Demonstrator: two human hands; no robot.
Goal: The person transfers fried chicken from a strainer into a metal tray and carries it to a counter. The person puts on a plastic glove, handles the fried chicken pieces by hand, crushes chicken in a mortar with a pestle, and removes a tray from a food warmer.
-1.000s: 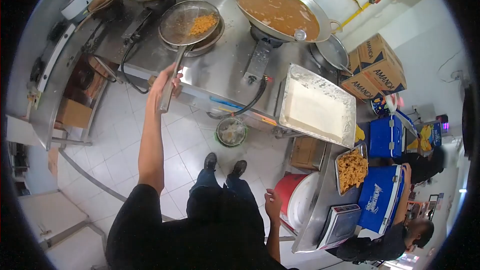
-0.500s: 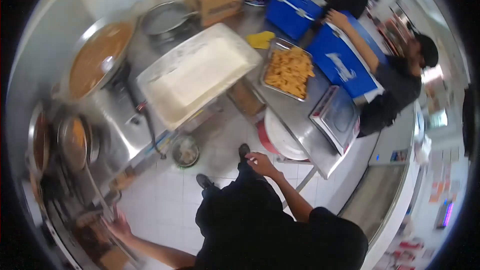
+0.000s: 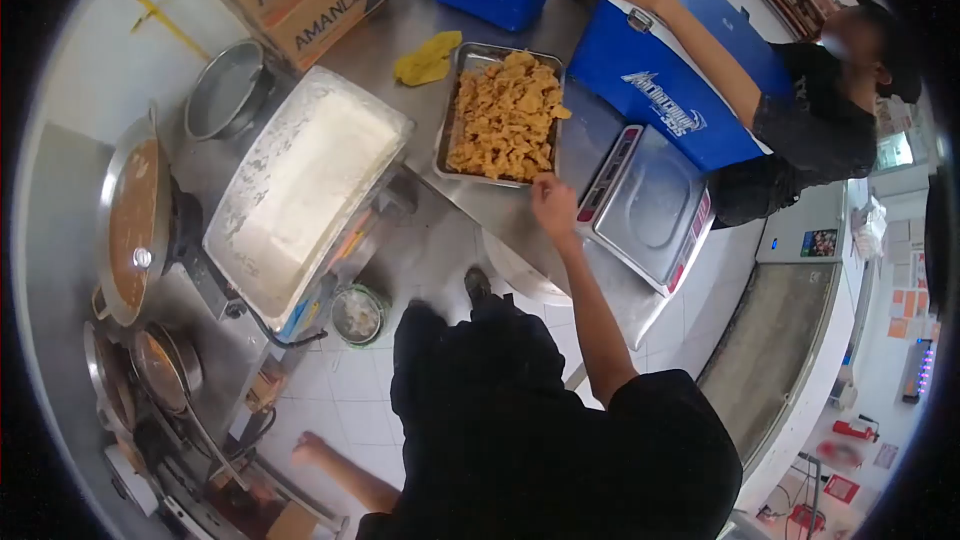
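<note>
My right hand (image 3: 553, 205) is at the near right corner of a metal tray (image 3: 441, 145) heaped with golden fried pieces (image 3: 505, 115). Its fingers are curled at the tray's rim; whatever they grip, if anything, is hidden. Just right of it lies a flat weighing scale (image 3: 655, 210) with a steel platform. Low on the left, my left hand (image 3: 308, 448) hangs over the tiled floor, its fingers curled with nothing visible in them. A long handle runs from a pan (image 3: 160, 370) on the left, apart from that hand.
A white tub of pale powder (image 3: 310, 185) stands left of the steel table (image 3: 415, 110). Beyond are a wide pan of brown liquid (image 3: 135, 215) and a grey pot (image 3: 228, 90). A co-worker's arm (image 3: 705, 55) rests over a blue cooler (image 3: 650, 90). A bucket (image 3: 358, 315) sits on the floor.
My right hand has moved up from over the floor to the tray's edge. My left hand has come away from the long handle toward my body. The view has shifted closer to the table.
</note>
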